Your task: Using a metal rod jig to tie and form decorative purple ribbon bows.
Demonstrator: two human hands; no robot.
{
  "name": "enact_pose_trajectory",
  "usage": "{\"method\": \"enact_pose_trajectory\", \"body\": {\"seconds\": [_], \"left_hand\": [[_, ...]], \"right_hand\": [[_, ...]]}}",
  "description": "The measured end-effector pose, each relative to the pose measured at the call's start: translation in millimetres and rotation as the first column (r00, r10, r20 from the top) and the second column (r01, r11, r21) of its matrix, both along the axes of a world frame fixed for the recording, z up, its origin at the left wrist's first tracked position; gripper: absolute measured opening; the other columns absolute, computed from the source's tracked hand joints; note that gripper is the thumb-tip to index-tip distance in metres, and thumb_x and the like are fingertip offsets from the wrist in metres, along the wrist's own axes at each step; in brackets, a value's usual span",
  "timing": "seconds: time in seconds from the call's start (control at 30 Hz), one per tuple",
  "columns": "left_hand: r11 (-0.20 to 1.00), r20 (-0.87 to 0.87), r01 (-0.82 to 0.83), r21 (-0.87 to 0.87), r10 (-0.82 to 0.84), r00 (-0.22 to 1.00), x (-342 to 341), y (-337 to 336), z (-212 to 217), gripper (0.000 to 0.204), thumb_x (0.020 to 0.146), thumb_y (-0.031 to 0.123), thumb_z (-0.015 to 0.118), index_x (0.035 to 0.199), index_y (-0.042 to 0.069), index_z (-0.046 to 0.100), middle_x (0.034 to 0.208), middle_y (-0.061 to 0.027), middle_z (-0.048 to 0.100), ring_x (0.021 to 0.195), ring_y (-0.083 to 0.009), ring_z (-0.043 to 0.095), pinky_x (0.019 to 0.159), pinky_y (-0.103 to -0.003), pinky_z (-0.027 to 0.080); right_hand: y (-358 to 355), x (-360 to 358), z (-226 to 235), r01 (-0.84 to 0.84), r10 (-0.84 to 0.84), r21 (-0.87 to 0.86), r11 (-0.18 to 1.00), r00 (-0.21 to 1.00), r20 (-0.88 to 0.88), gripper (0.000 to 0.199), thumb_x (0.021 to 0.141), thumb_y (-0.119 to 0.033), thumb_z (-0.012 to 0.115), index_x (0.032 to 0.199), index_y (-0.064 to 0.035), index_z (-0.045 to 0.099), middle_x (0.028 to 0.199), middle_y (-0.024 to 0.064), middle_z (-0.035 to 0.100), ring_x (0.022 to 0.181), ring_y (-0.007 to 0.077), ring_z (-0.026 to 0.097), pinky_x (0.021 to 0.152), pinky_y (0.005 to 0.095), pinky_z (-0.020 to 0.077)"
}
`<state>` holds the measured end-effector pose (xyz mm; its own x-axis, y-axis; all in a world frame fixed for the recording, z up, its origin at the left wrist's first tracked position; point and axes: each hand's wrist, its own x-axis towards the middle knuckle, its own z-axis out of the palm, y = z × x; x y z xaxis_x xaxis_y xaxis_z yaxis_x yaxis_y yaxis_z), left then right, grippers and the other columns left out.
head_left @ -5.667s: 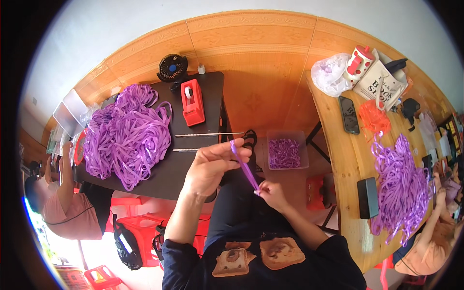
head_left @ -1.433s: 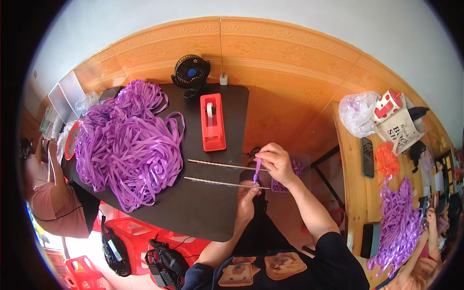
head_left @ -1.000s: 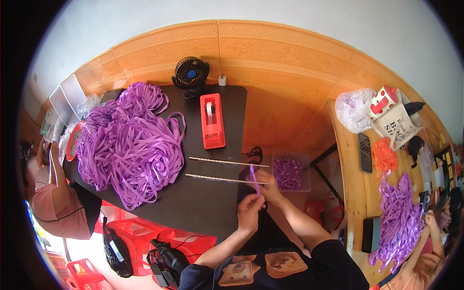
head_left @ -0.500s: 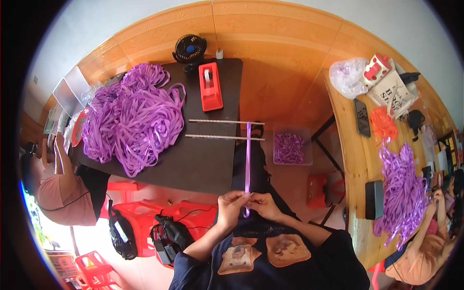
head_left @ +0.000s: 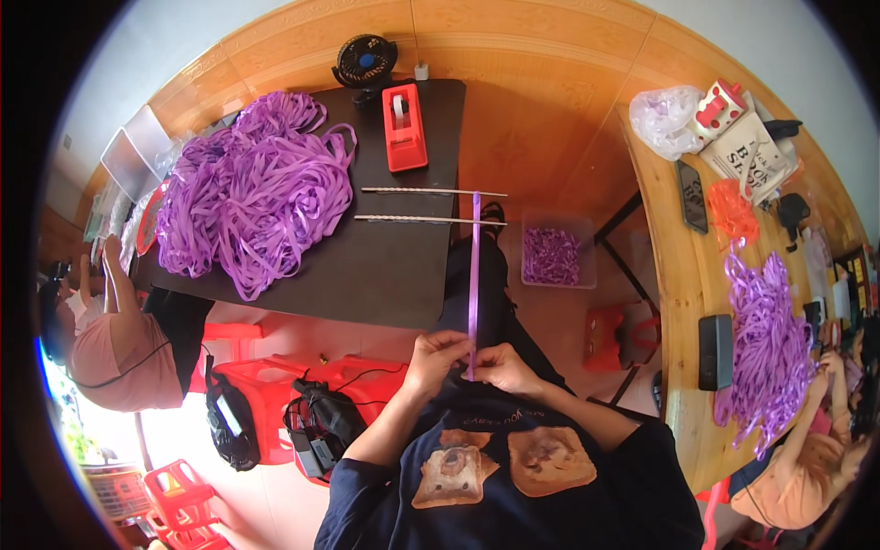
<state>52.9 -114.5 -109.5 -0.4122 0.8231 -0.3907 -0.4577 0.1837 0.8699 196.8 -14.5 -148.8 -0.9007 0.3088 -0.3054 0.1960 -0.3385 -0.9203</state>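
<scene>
A narrow purple ribbon (head_left: 474,275) runs from two thin metal rods (head_left: 417,220) down to my hands. The rods jut side by side past the right edge of the dark table, and the ribbon's far end meets them near their tips. My left hand (head_left: 440,359) is closed, pinching the ribbon between thumb and fingers in front of my chest. Just right of it and slightly lower, my right hand (head_left: 502,368) is closed on the ribbon near its loose end. Exactly how the ribbon goes round the rods is too small to tell.
On the dark table (head_left: 385,284) lie a large purple ribbon heap (head_left: 257,202), a red tape dispenser (head_left: 404,137) and a fan (head_left: 365,62). A clear bin (head_left: 559,280) with purple pieces stands on the floor. More ribbon (head_left: 770,339) covers the wooden table at right. Other people sit either side.
The view has tilted, so the tables and rods sit higher in the picture. Both hands still hold the ribbon; the right hand has dropped slightly below the left, and less ribbon hangs beneath them.
</scene>
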Motion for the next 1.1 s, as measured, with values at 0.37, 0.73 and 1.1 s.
{"method": "enact_pose_trajectory", "body": {"seconds": [0.37, 0.73, 1.1], "left_hand": [[0.973, 0.014, 0.230, 0.030, -0.230, 0.973, -8, -6, -3, 0.014, 0.080, 0.007, 0.070, 0.093, 0.001, 0.069, 0.079, -0.0038, 0.068, 0.065, -0.0071, 0.060, 0.057, -0.017, 0.041], [0.967, 0.038, -0.218, 0.135, 0.214, 0.976, 7, 60, -8, 0.011, 0.081, 0.007, 0.072, 0.090, 0.006, 0.067, 0.074, 0.0036, 0.063, 0.063, -0.0027, 0.053, 0.055, -0.017, 0.037], [0.813, 0.136, -0.525, 0.252, 0.507, 0.851, 15, 124, -1, 0.013, 0.084, 0.009, 0.069, 0.095, 0.003, 0.066, 0.083, -0.0010, 0.065, 0.074, -0.0082, 0.058, 0.071, -0.020, 0.045]], "right_hand": [[10, 0, 5, -0.098, 0.103, -0.060, 0.993, 0.992, 0.071, 0.008, 0.080, -0.005, 0.069, 0.086, -0.0019, 0.071, 0.076, 0.0022, 0.068, 0.066, 0.0054, 0.056, 0.058, 0.0200, 0.0411], [25, 7, 11, -0.205, 0.206, -0.017, 0.979, 0.977, 0.052, 0.007, 0.079, -0.007, 0.073, 0.081, -0.0011, 0.071, 0.068, -0.0013, 0.063, 0.062, 0.0048, 0.052, 0.058, 0.0207, 0.0401], [53, 16, -15, -0.348, 0.348, -0.020, 0.937, 0.937, 0.012, 0.007, 0.080, -0.006, 0.071, 0.085, -0.0019, 0.071, 0.078, 0.0007, 0.066, 0.075, 0.0077, 0.058, 0.070, 0.0224, 0.0448]]}}
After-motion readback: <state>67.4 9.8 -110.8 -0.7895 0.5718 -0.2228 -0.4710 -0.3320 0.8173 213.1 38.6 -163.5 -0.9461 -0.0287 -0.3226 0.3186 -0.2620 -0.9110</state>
